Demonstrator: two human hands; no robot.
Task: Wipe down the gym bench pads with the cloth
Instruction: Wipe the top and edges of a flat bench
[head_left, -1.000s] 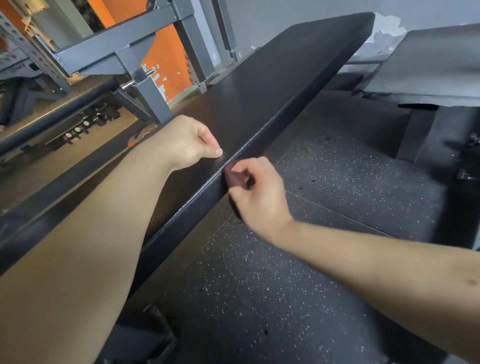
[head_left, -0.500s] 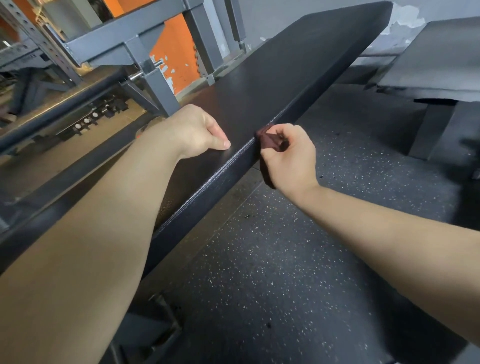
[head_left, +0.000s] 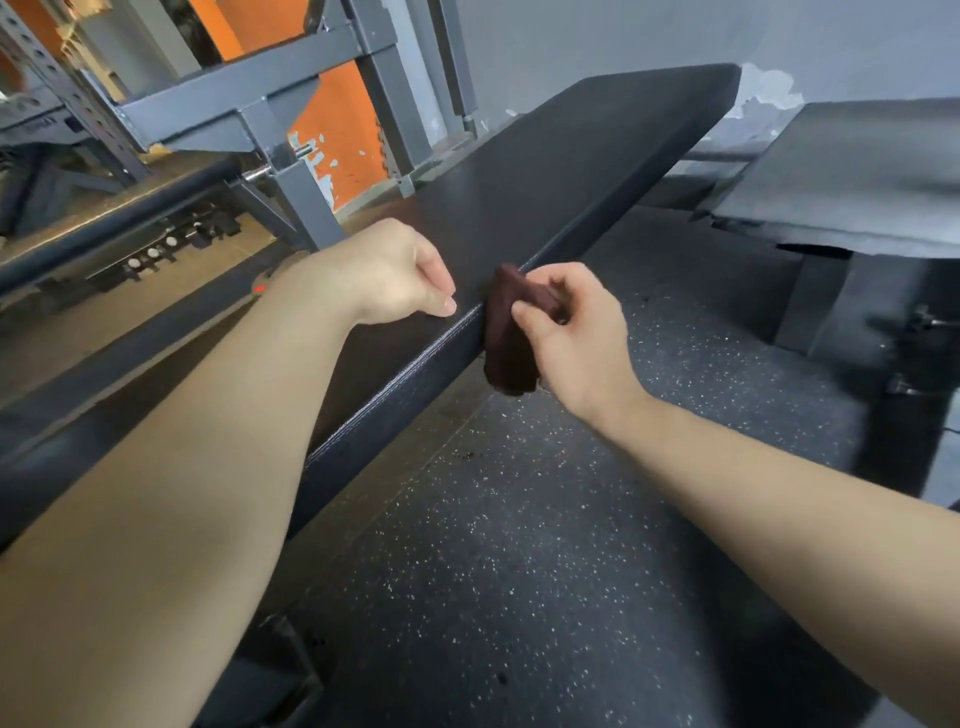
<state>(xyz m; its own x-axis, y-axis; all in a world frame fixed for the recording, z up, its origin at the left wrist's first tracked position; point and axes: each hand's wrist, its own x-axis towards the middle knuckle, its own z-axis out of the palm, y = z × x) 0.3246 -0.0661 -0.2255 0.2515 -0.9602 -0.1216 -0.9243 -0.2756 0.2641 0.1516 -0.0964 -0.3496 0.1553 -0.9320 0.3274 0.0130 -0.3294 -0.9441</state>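
Against the flank of the bench pad (head_left: 545, 197), pinches cloth (head_left: 506, 332) in right hand (head_left: 576, 338), aimed along its far-running length; rests fisted left hand (head_left: 384, 270) atop.

Long black bench pad (head_left: 545, 197): textured top, stitched seam on near edge, angled away toward wall. Dark maroon cloth (head_left: 503, 343): bunched, pressed against pad's right side face, top at the seam, bottom hanging just below the pad's underside.

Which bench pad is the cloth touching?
The long black bench pad in the middle: the right hand holds the maroon cloth against its side edge. The greyer pad at far right is untouched.
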